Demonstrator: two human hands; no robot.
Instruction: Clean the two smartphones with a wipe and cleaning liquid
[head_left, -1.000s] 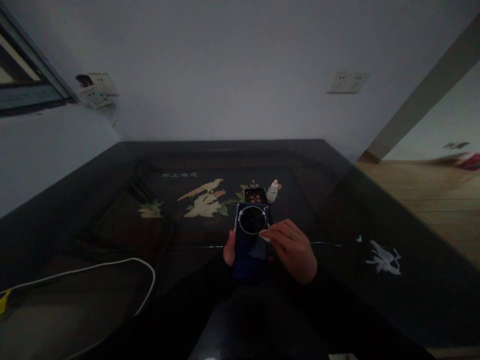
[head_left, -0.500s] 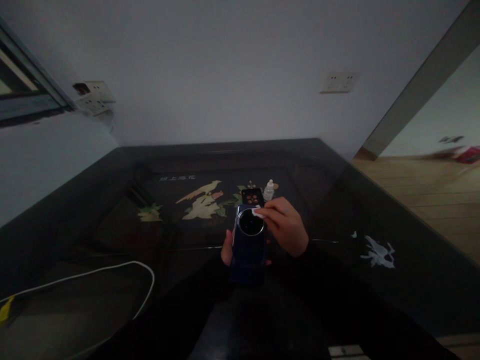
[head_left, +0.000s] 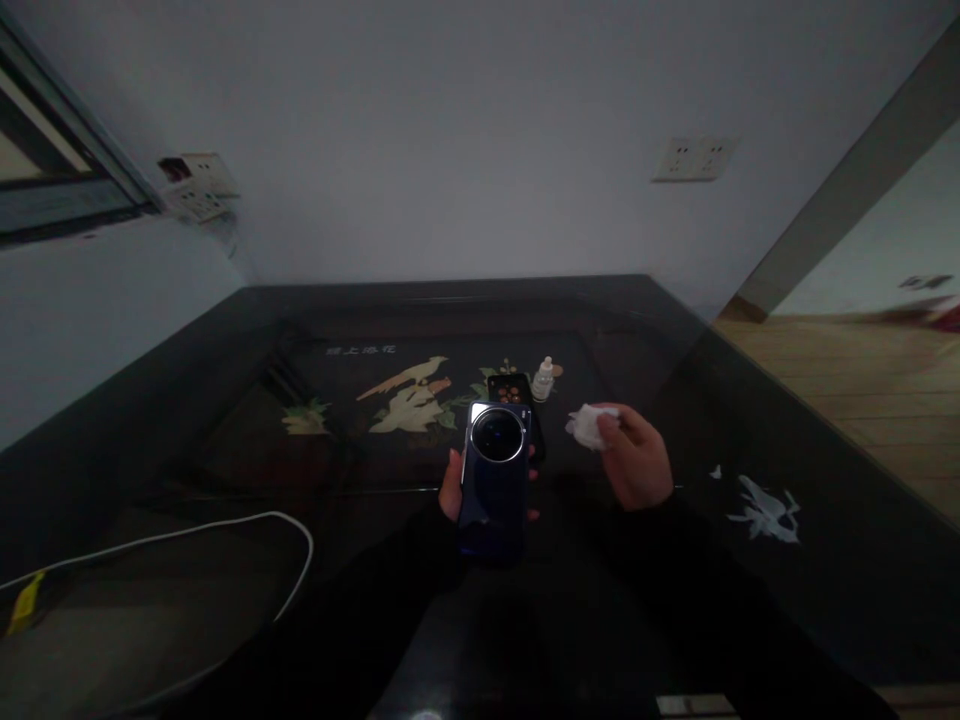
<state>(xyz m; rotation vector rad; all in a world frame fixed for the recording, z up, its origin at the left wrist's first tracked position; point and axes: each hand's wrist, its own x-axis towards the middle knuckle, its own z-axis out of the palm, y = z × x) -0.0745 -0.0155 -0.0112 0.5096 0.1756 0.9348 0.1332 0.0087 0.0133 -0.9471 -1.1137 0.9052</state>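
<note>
One table (head_left: 645, 350); left grip (head_left: 451, 489) holds one phone (head_left: 493, 500), right grip (head_left: 639, 464) one tissue (head_left: 587, 426).

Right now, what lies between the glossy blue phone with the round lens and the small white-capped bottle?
In the head view, a black, phone-shaped item with copper-coloured round spots lies there, partly hidden by the blue phone, beside the bottle.

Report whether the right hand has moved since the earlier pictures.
Yes: the right hand has moved rightward, away from the phone, judged against the unmoved white bottle.
</note>
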